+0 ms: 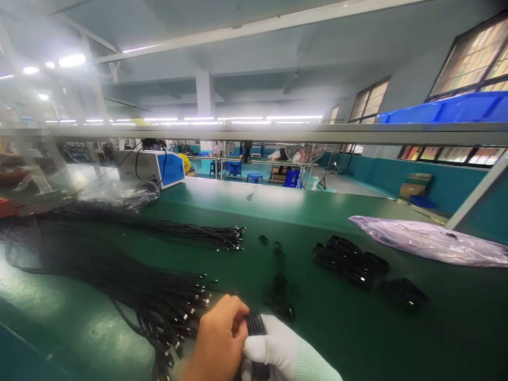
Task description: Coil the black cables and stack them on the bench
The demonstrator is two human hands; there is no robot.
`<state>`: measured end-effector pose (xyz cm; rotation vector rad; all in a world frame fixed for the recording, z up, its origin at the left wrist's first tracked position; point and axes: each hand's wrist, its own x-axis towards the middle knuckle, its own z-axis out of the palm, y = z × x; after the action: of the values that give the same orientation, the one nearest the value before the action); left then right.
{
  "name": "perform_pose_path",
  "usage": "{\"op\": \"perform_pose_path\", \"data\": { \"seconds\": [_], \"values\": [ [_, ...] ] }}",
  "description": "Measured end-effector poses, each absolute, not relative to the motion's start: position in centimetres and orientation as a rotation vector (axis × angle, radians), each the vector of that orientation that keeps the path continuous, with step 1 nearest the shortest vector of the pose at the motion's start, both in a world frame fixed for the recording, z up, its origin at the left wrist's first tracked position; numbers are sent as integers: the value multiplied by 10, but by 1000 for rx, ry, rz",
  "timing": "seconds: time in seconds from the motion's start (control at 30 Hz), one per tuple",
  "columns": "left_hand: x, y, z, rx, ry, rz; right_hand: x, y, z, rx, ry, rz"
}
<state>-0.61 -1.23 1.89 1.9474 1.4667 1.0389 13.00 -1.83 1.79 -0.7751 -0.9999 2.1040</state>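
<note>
Near the bottom centre, my left hand [221, 334], bare, is closed on the left side of a coiled black cable [256, 324]. My right hand [280, 346], in a white glove, grips the same coil from the right, its thumb across the front. The lower part of the coil is hidden by my fingers. Left of my hands lies a large bundle of black cables [130, 286] with small metal-tipped connectors. A second, thinner bundle [198, 233] lies behind it. Several coiled black cables [345, 259] form a pile to the right.
Small black pieces [278, 247] lie on the green table [301, 211]. A pinkish plastic bag [428, 241] is at the right, and a blue-and-white machine [153, 166] stands at the back left. A metal rail [254, 133] crosses above, with a blue bin [448, 110] upon it.
</note>
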Motion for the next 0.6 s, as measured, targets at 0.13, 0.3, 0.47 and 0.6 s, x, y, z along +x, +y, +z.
{"op": "perform_pose_path", "data": {
  "seconds": [0.13,0.3,0.47,0.6],
  "values": [
    [-8,-3,25,1837,1440,1010,137,-12,20,-892,-966,2073],
    [-30,33,34,1941,1501,762,181,8,38,-910,-761,1798],
    [-11,57,29,2172,1413,572,212,18,47,-964,-638,1622],
    [14,77,29,2297,1332,503,216,19,44,-984,-632,1574]
  ]
}}
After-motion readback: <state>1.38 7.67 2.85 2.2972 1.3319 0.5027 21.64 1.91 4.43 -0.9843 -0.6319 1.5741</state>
